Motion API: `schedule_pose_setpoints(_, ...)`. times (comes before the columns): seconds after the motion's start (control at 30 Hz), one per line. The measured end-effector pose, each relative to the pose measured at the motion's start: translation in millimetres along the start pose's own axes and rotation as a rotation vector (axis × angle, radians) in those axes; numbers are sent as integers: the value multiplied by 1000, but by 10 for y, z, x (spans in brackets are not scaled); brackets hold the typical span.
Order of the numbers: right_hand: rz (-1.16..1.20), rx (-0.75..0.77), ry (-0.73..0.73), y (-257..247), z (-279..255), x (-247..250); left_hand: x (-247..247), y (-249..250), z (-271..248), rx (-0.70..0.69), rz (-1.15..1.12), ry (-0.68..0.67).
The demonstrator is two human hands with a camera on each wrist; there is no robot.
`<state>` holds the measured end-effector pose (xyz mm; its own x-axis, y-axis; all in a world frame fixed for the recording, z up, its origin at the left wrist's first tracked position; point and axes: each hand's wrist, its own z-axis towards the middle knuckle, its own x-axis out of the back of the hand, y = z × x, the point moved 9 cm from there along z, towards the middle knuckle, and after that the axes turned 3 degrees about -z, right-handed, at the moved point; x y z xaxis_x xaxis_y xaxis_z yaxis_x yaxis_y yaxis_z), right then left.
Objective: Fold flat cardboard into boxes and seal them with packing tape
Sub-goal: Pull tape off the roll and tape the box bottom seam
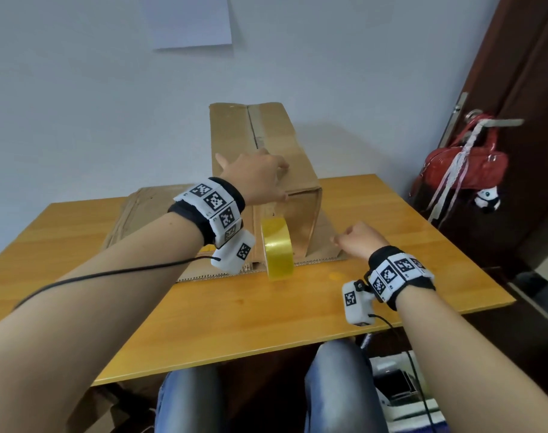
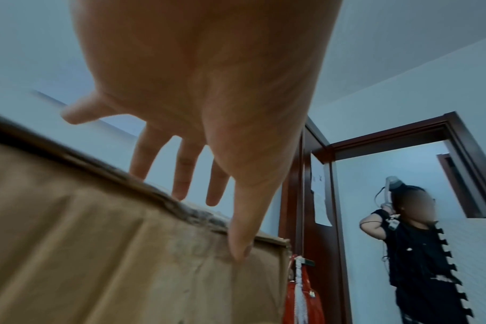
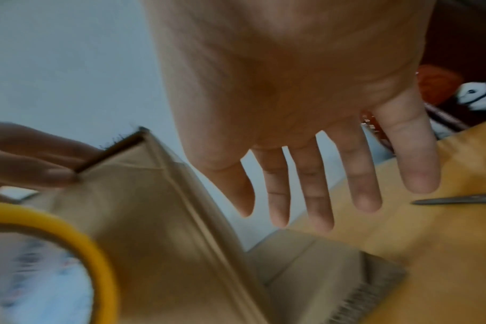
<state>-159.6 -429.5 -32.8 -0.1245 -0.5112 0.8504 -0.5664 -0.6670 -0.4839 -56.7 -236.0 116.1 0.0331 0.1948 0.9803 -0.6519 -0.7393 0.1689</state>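
Brown corrugated cardboard box (image 1: pixel 266 157) stands on our orange wooden table (image 1: pixel 391 245), steadied by our flat, spread left hand (image 1: pixel 254 176), while our empty, straight-fingered right hand (image 1: pixel 357 240) should next, we judge, reach the upright yellow tape roll (image 1: pixel 277 251) just in front for sealing.

the left hand (image 1: pixel 256 178) covers part of the box (image 1: pixel 276 145) top. the tape roll (image 3: pixel 56 252) is blurred and cut off at the right wrist picture's edge, like the scissors (image 3: pixel 458 200).
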Motion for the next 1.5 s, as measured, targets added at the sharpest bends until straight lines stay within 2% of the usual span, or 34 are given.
schedule_pose_setpoints(0.13,-153,-138,3,521,188,-81,-7,135,-15,29,48,12)
schedule_pose_setpoints(0.27,-370,-236,-100,870,286,-315,-16,204,26,70,22,33)
schedule_pose_setpoints(0.33,-396,-290,-71,968,356,-357,-26,215,66,97,6,49)
schedule_pose_setpoints(0.47,-329,-325,16,1058,420,-371,-70,241,140,120,15,61)
schedule_pose_setpoints(0.57,-274,-273,87,1045,465,-323,-94,259,172,95,31,62)
schedule_pose_setpoints(0.7,-68,-297,120,1040,447,-305,-78,246,173,-5,0,39)
schedule_pose_setpoints(0.77,60,-291,205,1007,415,-228,-27,207,155,-62,-6,34)
schedule_pose_setpoints(0.87,409,-204,381,843,360,-50,93,119,74,-145,-80,49)
schedule_pose_setpoints(0.97,1008,-61,543,476,214,232,148,-51,29,-160,-254,42)
schedule_pose_setpoints(1.03,1271,90,644,153,80,506,161,-200,38,-145,-400,45)
schedule_pose_setpoints(1.1,1412,284,659,-210,-42,740,170,-329,51,-146,-492,68)
schedule_pose_setpoints(1.17,1453,446,617,-542,-169,889,138,-435,63,-148,-568,69)
schedule_pose_setpoints(1.27,1415,562,525,-889,-310,957,72,-530,55,-156,-663,54)
schedule_pose_setpoints(1.5,1324,541,422,-1033,-431,939,50,-583,72,-167,-687,50)
